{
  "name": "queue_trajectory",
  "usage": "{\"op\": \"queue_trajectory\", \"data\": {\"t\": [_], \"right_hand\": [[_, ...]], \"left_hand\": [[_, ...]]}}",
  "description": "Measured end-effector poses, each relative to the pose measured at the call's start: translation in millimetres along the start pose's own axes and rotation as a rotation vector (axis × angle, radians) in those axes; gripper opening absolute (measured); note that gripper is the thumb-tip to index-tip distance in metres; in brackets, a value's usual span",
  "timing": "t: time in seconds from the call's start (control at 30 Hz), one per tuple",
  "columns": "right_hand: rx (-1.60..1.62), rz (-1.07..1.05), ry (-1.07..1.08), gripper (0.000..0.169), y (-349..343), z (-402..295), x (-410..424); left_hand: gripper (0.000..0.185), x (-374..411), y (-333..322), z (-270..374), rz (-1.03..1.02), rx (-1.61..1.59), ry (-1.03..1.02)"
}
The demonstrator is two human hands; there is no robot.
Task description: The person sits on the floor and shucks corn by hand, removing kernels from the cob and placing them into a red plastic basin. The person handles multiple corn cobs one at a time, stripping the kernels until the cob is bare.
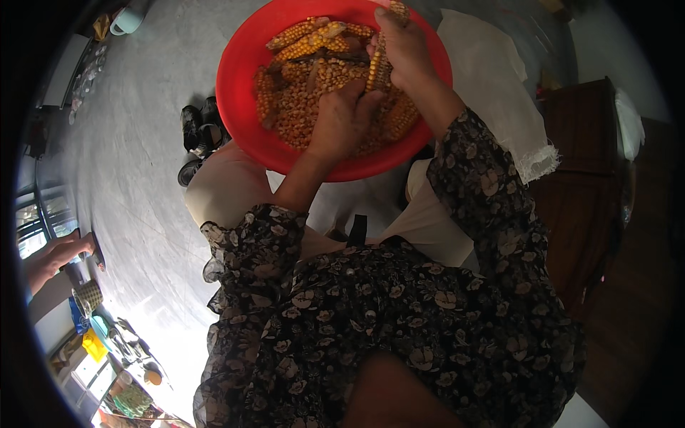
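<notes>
A red plastic basin (241,123) holds loose corn kernels (297,115) and several dried corn cobs (307,43) with kernels on them, heaped at its far side and along its sides. My right hand (406,51) grips a partly shelled corn cob (376,69) at its upper part, over the basin's right side; much of that cob is hidden by the hand. My left hand (345,120) is at the lower end of the same cob, with fingers and thumb around it, above the loose kernels. The left fingertips are partly hidden.
Black shoes (198,131) stand on the grey floor left of the basin. A pale woven sack (481,80) lies to the right, beside a dark wooden cabinet (575,139). A light-blue mug (127,21) is at the upper left. Another person's legs (53,257) show at the left edge.
</notes>
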State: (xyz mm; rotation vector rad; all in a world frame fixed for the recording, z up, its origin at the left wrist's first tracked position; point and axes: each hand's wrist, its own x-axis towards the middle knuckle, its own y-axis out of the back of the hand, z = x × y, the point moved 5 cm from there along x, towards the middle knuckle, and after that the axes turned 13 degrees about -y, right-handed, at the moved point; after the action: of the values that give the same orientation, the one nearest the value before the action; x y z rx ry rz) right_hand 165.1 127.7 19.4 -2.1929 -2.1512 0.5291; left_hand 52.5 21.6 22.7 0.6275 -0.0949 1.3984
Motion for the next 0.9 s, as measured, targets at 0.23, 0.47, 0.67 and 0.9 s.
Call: {"op": "queue_trajectory", "data": {"t": [0.23, 0.47, 0.67, 0.9], "right_hand": [[0.037, -0.024, -0.005, 0.028, 0.7, -0.9, -1.8], [0.106, 0.011, -0.069, 0.027, 2.5, -4.7, -7.6], [0.055, -0.023, -0.062, 0.028, 2.6, -4.3, -4.2], [-0.033, -0.162, -0.075, 0.026, -9.4, 1.8, -16.1]], "left_hand": [[0.02, -1.9, -1.5, -7.7, 0.008, -0.068, 0.008], [0.025, -2.1, 3.0, -11.2, 0.092, -0.232, 0.045], [0.032, 2.5, 0.8, -5.4, 0.069, -0.255, 0.073], [0.033, 2.2, 1.1, -6.1, 0.068, -0.036, -0.049]]}}
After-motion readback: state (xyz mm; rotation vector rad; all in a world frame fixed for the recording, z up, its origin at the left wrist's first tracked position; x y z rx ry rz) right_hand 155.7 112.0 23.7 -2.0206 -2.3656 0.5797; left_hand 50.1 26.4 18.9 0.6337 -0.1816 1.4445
